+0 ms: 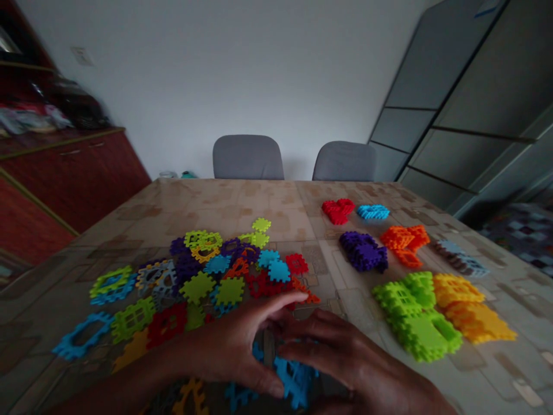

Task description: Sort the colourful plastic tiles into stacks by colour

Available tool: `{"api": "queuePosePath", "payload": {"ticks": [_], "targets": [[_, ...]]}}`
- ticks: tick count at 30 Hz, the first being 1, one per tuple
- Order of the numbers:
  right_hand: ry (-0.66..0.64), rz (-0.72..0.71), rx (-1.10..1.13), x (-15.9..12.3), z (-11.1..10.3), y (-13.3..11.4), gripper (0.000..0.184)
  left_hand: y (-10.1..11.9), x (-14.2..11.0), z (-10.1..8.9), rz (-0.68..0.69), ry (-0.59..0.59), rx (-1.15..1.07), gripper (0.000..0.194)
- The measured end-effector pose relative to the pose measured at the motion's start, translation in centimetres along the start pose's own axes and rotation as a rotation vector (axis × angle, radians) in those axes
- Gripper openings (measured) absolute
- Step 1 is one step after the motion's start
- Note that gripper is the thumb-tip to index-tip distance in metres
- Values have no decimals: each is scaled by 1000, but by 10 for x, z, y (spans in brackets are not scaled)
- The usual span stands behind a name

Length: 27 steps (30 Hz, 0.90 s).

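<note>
Left hand (244, 340) and right hand (345, 346) over blue pieces (296, 383)

The left thumb stands apart from its fingers; the right fingers curl. Whether either grip pinches anything cannot be told. The blue pieces lie below and between, right hand nearer, long axis unclear. Outward on the bench (181, 210), mixed-colour pieces (197, 287) spread leftward; single-colour piles (425, 331) sit right.

The left hand (237, 341) and right hand (348, 346) are close together around blue pieces (298, 381), near colour-sorted piles (417, 317).

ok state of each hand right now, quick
Left hand: cupped near blue pieces, grip cannot be told.
Right hand: fingers bent beside them, grip cannot be told either.
</note>
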State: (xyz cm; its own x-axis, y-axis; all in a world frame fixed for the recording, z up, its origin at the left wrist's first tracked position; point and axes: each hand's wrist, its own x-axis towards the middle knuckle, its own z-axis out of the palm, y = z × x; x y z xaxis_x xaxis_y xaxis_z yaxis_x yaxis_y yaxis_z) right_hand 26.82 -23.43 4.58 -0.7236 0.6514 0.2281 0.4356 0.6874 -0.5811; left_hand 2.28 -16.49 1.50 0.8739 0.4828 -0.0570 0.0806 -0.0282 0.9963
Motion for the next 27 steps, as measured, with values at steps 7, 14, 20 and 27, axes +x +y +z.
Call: {"api": "queuePosePath", "payload": {"ticks": [7, 14, 20, 27], "targets": [[-35, 14, -33, 0, 8, 5, 76, -5, 6, 3, 5, -35, -32, 103], [27, 199, -176, -9, 10, 12, 101, 1, 0, -4, 3, 230, 240, 64], [-44, 301, -197, -4, 11, 14, 65, -11, -38, -14, -25, 480, 421, 45], [-107, 328, -187, -4, 18, 14, 69, -21, -88, -27, -91, 597, 660, 33]]}}
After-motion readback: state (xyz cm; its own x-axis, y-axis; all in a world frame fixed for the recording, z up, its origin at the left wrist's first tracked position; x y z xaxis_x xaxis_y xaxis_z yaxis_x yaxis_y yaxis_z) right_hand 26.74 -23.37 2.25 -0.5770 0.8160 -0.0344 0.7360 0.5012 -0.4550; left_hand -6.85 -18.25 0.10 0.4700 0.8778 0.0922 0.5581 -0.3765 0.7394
